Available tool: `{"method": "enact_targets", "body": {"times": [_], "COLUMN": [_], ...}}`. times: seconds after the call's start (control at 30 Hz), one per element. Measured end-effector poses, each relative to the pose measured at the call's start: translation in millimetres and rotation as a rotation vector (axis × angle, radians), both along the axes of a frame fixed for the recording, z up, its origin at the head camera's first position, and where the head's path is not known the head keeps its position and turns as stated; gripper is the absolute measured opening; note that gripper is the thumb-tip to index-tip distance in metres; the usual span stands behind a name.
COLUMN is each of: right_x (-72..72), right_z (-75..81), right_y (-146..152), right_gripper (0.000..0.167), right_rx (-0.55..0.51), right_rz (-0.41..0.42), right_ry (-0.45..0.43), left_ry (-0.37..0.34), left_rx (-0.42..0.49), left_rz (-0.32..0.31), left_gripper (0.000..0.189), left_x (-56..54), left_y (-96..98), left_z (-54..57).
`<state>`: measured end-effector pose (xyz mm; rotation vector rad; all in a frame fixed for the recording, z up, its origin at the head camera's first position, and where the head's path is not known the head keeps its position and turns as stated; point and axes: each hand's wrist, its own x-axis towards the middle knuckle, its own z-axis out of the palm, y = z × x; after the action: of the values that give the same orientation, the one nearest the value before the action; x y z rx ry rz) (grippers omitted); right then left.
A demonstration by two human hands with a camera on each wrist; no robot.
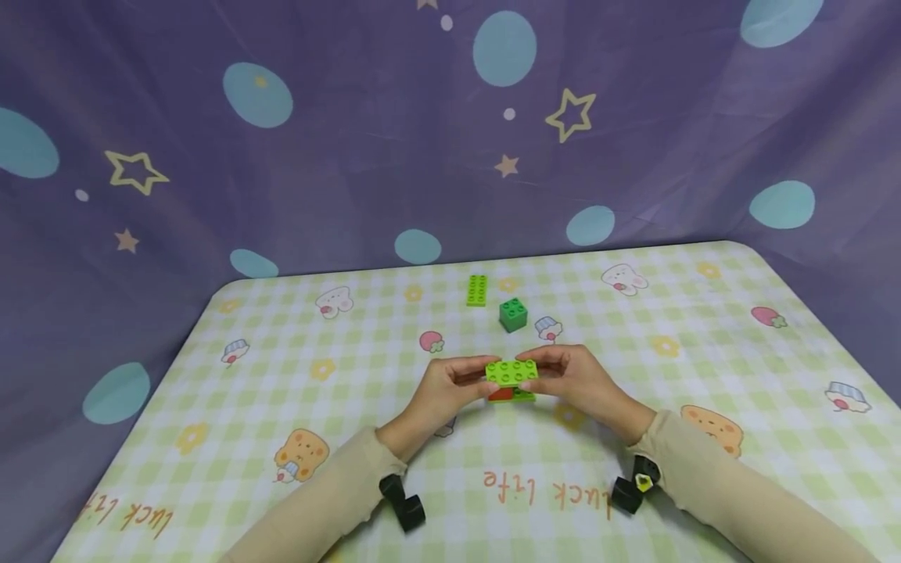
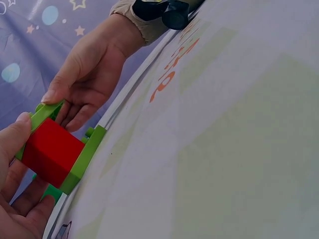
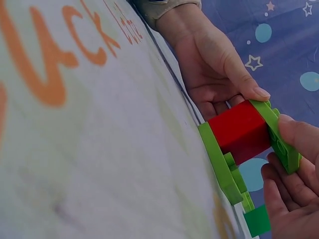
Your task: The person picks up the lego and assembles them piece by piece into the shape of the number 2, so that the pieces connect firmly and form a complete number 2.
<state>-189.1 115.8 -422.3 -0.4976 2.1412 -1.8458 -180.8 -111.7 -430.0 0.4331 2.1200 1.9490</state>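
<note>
Between the two hands is a small stack of toy building bricks. Its light green top plate has studs and lies over a red brick, which stands on a second light green plate on the table. My left hand pinches the left end of the top plate, thumb in front and fingers behind. At the other end my right hand pinches the same plate. In the right wrist view the top plate overhangs the red brick on the right-hand side.
Behind the stack stands a dark green brick with studs on top. Farther back lies another light green plate. A checked, printed cloth covers the table, and a purple curtain hangs behind its far edge.
</note>
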Motion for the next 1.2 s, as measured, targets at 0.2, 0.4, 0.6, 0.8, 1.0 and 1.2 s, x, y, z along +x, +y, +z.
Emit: {"method": "enact_targets", "body": {"times": [0.2,0.4,0.6,0.8,1.0,1.2], "right_x": [0.5,2.0,2.0,1.2,0.1,-0.1], "right_z": [0.4,0.7,1.2,-0.3,-1.0,-3.6], "right_y": [-1.2,-1.1,-0.7,0.0,1.0,1.7], "right_gripper": [0.036,0.036,0.037,0.040,0.042,0.044], "right_rx": [-0.028,-0.027,-0.036,-0.065,-0.076,-0.080], "right_rz": [0.010,0.017,0.022,0.040,0.050,0.051], "right_ry": [-0.009,0.009,0.010,-0.025,-0.040,-0.052], "left_ry": [0.023,0.012,0.016,-0.005,-0.033,-0.042], "left_rx": [0.024,0.044,0.044,0.063,0.062,0.053], "left_rz": [0.003,0.000,-0.008,-0.012,0.003,0.001], "left_gripper": [0.038,0.038,0.039,0.040,0.039,0.040], "left_x": [0.2,0.5,-0.4,-0.6,-0.5,0.2], "left_y": [-0.6,-0.4,-0.5,-1.5,-1.0,-1.5], "left_z": [-1.3,-1.1,-0.8,-1.3,0.2,-0.9]}}
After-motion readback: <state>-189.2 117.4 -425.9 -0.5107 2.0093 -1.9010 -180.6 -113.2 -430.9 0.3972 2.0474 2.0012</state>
